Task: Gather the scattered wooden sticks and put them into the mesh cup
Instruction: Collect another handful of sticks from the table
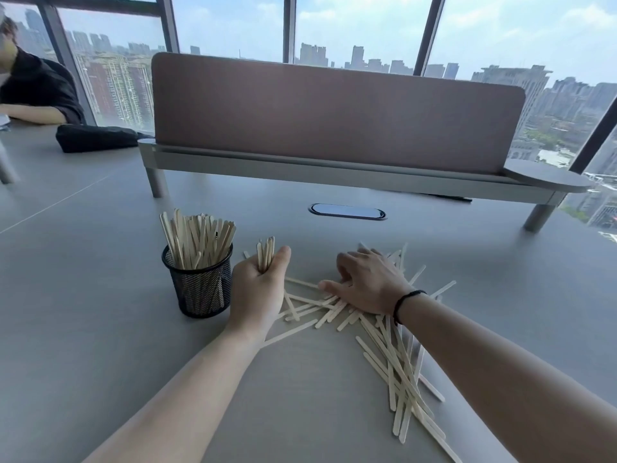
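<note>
Left hand [258,289], at centre frame just right of the mesh cup, fingers curled round a small upright bundle of sticks [265,253], tips poking above the fist. Right hand [364,282], right of centre, palm down with fingers spread and fairly straight, pressing on the scattered wooden sticks [394,362]; whether any is pinched beneath, cannot tell. Black band [405,300] round the right wrist. Loose sticks fanned over the grey table [100,329] from under both hands down toward the lower right of the frame, many crossing one another. Black mesh cup [202,289] standing upright left of centre, already crowded with standing sticks. Behind, a brown desk divider [334,111] across the upper middle; a black bag [96,138] and a seated person [36,88] at upper left.
</note>
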### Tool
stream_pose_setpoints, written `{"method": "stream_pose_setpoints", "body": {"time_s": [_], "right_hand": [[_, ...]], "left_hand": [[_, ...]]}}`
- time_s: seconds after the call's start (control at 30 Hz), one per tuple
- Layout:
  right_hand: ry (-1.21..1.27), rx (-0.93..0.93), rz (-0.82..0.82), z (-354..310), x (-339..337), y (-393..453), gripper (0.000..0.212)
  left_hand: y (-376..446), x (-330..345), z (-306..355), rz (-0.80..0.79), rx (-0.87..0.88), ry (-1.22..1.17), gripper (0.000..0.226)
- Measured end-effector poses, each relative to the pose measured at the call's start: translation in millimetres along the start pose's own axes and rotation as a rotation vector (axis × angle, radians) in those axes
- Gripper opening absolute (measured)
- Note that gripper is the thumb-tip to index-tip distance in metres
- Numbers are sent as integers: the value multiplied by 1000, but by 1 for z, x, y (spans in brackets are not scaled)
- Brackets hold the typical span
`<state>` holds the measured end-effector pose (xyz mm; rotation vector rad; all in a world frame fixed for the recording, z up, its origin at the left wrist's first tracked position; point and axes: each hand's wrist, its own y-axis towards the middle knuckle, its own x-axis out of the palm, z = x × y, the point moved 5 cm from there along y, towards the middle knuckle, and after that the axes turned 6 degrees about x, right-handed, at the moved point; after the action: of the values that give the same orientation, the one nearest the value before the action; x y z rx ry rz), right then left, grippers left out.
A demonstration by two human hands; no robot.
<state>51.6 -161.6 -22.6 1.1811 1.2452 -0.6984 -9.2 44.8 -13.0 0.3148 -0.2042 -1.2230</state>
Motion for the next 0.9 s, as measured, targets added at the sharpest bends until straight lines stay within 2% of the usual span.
{"method": "stream_pose_setpoints", "body": {"time_s": [0.3,0.57,0.9], "right_hand": [[17,-7,-25,-1,-1,-4,79],[-33,25,36,-4,-10,-7,81],[127,129,132,-3,-29,-5,87]], "left_hand": [[0,0,-1,-6,-36,-47,60],[0,0,-1,-15,-63,-77,57],[1,1,-1,-27,-38,-95,61]]}}
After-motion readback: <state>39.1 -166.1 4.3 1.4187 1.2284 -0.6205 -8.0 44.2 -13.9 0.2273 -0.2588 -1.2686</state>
